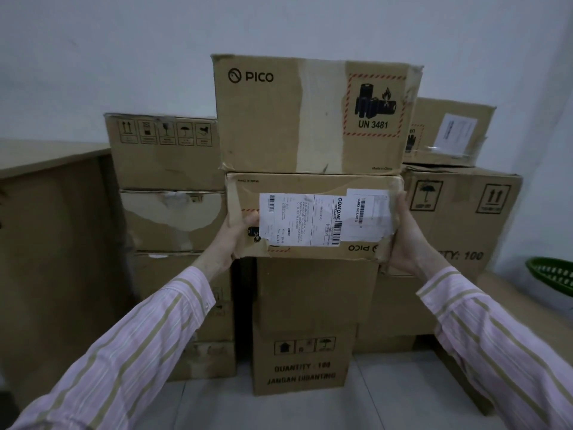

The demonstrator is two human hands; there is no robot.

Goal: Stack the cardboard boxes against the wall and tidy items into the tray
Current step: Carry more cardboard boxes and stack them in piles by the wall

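Note:
A cardboard box with white shipping labels sits upside down on the middle stack, its "PICO" print inverted. My left hand grips its left end and my right hand grips its right end. On top of it rests a second PICO box with a red-hatched "UN 3481" battery label. Below them stands a tall box printed "QUANTITY : 100". The whole stack stands against the pale wall.
More cardboard boxes are piled at left and at right, the right pile topped by a smaller box. A wooden cabinet fills the left side. A green basket tray shows at the right edge. Pale tiled floor lies in front.

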